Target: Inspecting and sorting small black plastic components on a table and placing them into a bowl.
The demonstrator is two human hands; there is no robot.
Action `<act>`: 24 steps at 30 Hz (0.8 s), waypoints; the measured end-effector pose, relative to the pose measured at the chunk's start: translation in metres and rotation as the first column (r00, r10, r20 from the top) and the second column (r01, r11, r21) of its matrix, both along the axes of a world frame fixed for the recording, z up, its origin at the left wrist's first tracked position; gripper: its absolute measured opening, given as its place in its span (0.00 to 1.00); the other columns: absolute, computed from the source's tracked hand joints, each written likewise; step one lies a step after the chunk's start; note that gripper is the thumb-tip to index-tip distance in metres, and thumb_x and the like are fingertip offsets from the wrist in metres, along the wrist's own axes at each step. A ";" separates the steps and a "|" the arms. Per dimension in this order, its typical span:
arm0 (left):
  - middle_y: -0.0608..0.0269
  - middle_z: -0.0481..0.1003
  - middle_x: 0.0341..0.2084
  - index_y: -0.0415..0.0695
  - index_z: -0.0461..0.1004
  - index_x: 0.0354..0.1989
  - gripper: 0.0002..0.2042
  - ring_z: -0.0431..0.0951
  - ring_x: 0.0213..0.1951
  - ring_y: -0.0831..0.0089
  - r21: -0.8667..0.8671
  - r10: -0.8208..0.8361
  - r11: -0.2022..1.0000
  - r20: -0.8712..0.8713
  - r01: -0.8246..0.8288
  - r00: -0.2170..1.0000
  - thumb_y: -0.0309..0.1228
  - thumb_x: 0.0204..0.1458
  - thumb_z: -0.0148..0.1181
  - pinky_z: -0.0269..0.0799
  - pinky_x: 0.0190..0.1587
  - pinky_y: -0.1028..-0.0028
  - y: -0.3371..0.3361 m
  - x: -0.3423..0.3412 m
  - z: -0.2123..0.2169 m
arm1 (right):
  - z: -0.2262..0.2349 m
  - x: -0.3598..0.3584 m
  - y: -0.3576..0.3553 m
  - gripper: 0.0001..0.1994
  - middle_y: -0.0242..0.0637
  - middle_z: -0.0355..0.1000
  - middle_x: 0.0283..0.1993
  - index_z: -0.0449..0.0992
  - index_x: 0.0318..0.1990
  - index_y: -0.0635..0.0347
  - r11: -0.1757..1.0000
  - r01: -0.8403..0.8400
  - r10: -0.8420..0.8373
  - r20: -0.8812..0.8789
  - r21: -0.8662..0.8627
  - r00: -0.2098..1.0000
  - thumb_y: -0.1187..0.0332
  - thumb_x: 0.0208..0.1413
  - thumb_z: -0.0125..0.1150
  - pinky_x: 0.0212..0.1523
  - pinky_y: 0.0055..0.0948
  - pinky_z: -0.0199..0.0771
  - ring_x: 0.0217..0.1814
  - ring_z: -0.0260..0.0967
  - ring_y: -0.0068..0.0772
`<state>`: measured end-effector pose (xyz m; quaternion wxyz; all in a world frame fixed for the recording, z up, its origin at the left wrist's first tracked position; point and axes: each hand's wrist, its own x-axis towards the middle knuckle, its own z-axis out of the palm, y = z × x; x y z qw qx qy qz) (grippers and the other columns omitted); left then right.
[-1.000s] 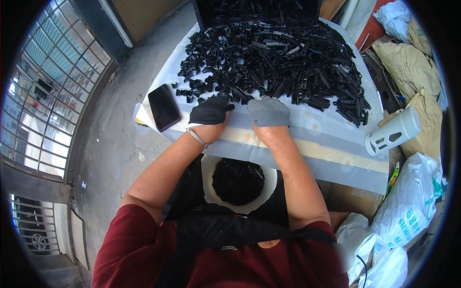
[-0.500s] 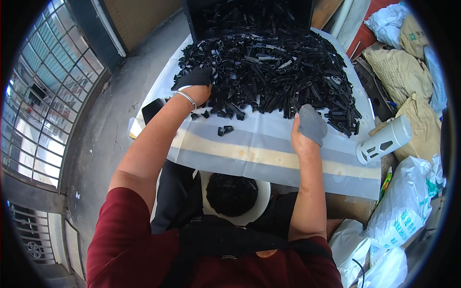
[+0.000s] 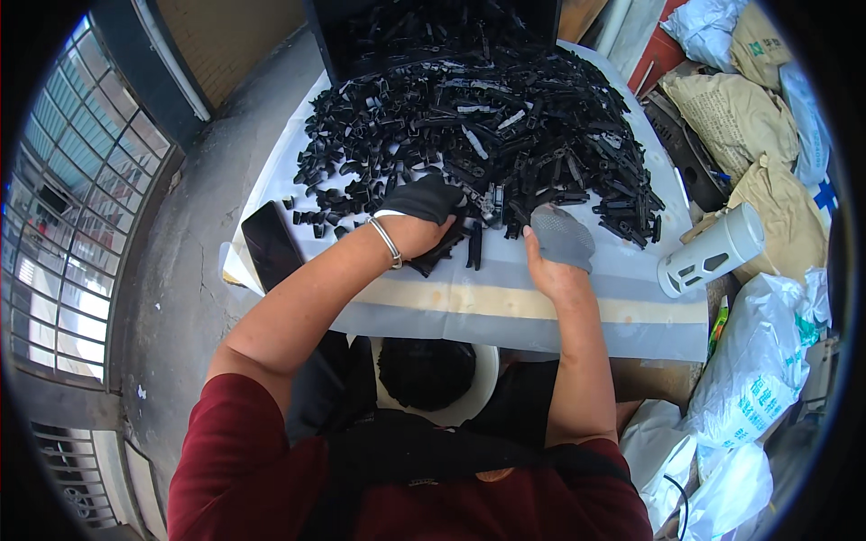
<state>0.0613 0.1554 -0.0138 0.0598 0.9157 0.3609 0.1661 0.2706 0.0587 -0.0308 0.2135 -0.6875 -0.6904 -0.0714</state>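
A wide heap of small black plastic parts (image 3: 469, 99) covers the far part of the sheeted table. My left hand (image 3: 422, 215), in a black fingerless-looking glove with a bracelet at the wrist, bends down over the heap's near edge. Its fingers are hidden under it, and several black parts (image 3: 474, 248) lie right beside and below it. To its right, my right hand (image 3: 561, 245) wears a grey mesh glove and rests at the heap's front edge. The right thumb shows against curled fingers; what they hold, if anything, is hidden.
A dark phone (image 3: 269, 242) lies at the table's left edge. On the right stands a tilted white cup-like holder (image 3: 711, 251) with cutouts. Below the table, a white bucket (image 3: 487, 383) holds black material. Sacks (image 3: 735, 117) and plastic bags (image 3: 753, 361) crowd the right side.
My left hand has moved right and nearer, from the heap's left side to its front middle, baring the phone. Parts there now lie more spread out. My right hand has shifted slightly.
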 end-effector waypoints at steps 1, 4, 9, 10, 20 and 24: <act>0.50 0.71 0.32 0.43 0.71 0.38 0.11 0.72 0.35 0.53 0.035 -0.039 0.999 0.016 0.039 0.999 0.29 0.45 0.54 0.69 0.39 0.63 -0.003 -0.002 -0.001 | 0.002 0.000 -0.005 0.16 0.48 0.68 0.44 0.70 0.45 0.60 1.000 -0.003 0.003 -0.001 0.003 1.000 0.60 0.55 0.47 0.48 0.42 0.62 0.48 0.64 0.50; 0.50 0.71 0.30 0.43 0.72 0.37 0.10 0.72 0.34 0.54 0.050 -0.081 0.996 0.013 0.080 0.997 0.28 0.45 0.53 0.69 0.38 0.63 0.000 -0.008 0.008 | 0.009 0.005 -0.020 0.13 0.46 0.70 0.41 0.72 0.41 0.61 0.986 0.104 -0.097 -0.058 0.129 0.994 0.63 0.54 0.48 0.45 0.41 0.63 0.44 0.65 0.49; 0.51 0.73 0.28 0.45 0.73 0.36 0.09 0.73 0.31 0.53 0.158 0.065 0.984 0.144 -0.088 0.987 0.29 0.46 0.54 0.70 0.34 0.63 0.003 -0.020 0.016 | 0.009 0.009 -0.038 0.12 0.47 0.70 0.40 0.73 0.39 0.59 0.999 -0.017 0.006 -0.218 -0.050 0.976 0.62 0.53 0.50 0.44 0.40 0.65 0.43 0.66 0.48; 0.51 0.73 0.29 0.45 0.73 0.36 0.09 0.73 0.31 0.54 0.130 0.119 0.981 0.209 -0.148 0.971 0.30 0.46 0.54 0.70 0.34 0.63 0.002 -0.021 0.018 | 0.006 0.010 -0.039 0.11 0.47 0.70 0.39 0.73 0.38 0.58 0.986 0.033 -0.032 0.007 -0.166 0.999 0.62 0.52 0.51 0.44 0.41 0.65 0.43 0.66 0.48; 0.52 0.76 0.29 0.43 0.72 0.40 0.10 0.76 0.28 0.60 0.085 0.245 0.957 0.284 -0.279 0.927 0.28 0.51 0.51 0.71 0.31 0.69 -0.003 -0.033 0.010 | 0.015 -0.003 -0.050 0.11 0.46 0.70 0.35 0.72 0.35 0.60 0.995 -0.013 0.019 0.061 -0.095 0.998 0.62 0.50 0.53 0.39 0.42 0.65 0.39 0.66 0.49; 0.61 0.75 0.29 0.40 0.71 0.40 0.09 0.75 0.28 0.75 -0.759 0.546 0.602 0.619 0.249 0.565 0.26 0.55 0.45 0.72 0.26 0.78 -0.047 -0.033 0.022 | 0.014 -0.021 -0.060 0.11 0.46 0.70 0.33 0.71 0.38 0.61 0.985 -0.115 0.144 -0.249 0.127 0.958 0.63 0.53 0.51 0.36 0.42 0.64 0.37 0.66 0.48</act>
